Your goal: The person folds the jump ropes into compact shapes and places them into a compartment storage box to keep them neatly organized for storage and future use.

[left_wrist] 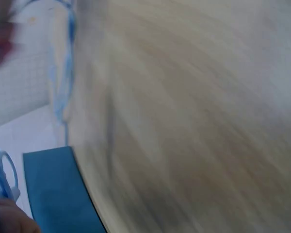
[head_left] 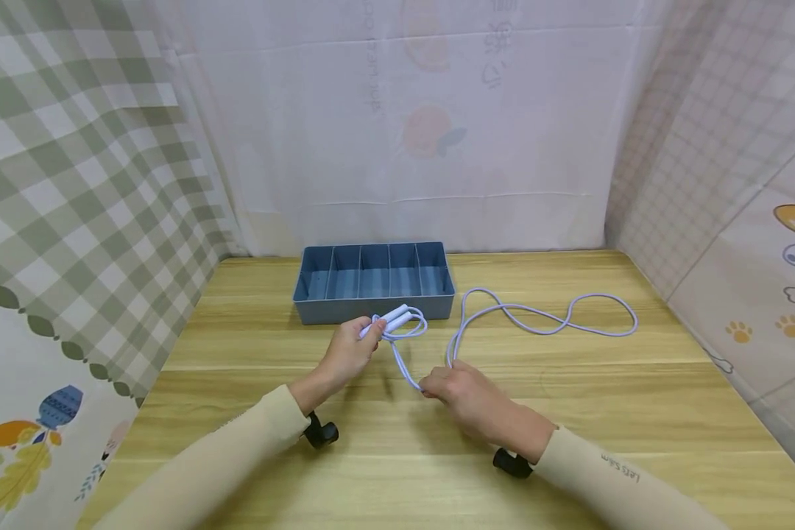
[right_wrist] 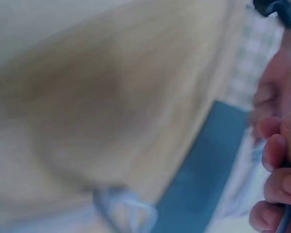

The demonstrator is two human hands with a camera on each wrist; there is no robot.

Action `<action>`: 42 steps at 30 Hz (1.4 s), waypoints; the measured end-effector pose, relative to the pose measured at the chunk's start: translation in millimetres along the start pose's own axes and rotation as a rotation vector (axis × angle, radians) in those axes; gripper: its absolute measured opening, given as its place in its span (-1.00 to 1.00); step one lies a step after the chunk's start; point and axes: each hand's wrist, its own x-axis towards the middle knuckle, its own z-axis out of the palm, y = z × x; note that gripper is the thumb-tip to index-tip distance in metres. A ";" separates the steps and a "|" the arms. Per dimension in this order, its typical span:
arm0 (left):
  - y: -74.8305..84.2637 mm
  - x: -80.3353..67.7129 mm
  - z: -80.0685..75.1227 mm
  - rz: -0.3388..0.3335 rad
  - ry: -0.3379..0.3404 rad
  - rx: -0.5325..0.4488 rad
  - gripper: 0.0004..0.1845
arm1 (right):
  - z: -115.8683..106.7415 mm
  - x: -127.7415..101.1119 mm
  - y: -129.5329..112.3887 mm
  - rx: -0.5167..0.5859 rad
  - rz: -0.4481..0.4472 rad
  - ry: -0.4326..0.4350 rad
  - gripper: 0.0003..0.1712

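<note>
Rope (head_left: 543, 320) handles (head_left: 391, 319) (paired) gripped left (head_left: 350, 352); right (head_left: 467, 401) pinches cord.

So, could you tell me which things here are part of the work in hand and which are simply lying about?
In use:
- skipping rope, cord looped on the table
- rope handles, held by the left hand
- right hand, pinching the cord

Lying about:
- blue divided tray, not touched by either hand
</note>
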 end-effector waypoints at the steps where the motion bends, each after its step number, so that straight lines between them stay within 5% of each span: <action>1: -0.9 -0.7 1.6 0.017 0.001 0.059 -0.64 | -1.8 2.9 -3.3 -0.048 -0.078 0.036 -0.83; 5: -3.5 -5.4 8.4 0.086 -0.051 0.210 -0.70 | -17.7 16.9 -9.8 -0.131 -0.257 0.132 -0.70; 9: -3.9 -12.9 14.2 0.186 -0.146 0.297 -0.67 | -37.1 26.1 -2.7 -0.112 -0.284 0.174 -0.82; 13: -2.4 -21.5 18.6 0.257 -0.273 0.276 -0.70 | -49.2 29.6 13.8 -0.011 -0.219 0.186 -0.93; 19: -4.6 -32.6 20.7 0.288 -0.457 0.095 -0.67 | -52.4 29.9 36.7 0.156 -0.087 0.158 -0.81; 28: -7.0 -36.4 27.0 0.488 -0.525 -0.017 -0.72 | -42.4 28.6 52.7 0.294 0.079 0.059 -0.88; 37: 6.7 -36.6 29.3 0.375 -0.497 -0.140 -0.71 | -15.1 20.6 59.9 0.639 0.319 -0.001 -0.89; 42: 10.8 -31.7 27.0 0.264 -0.433 -0.218 -0.65 | 3.0 13.2 57.2 0.628 0.288 0.058 -0.74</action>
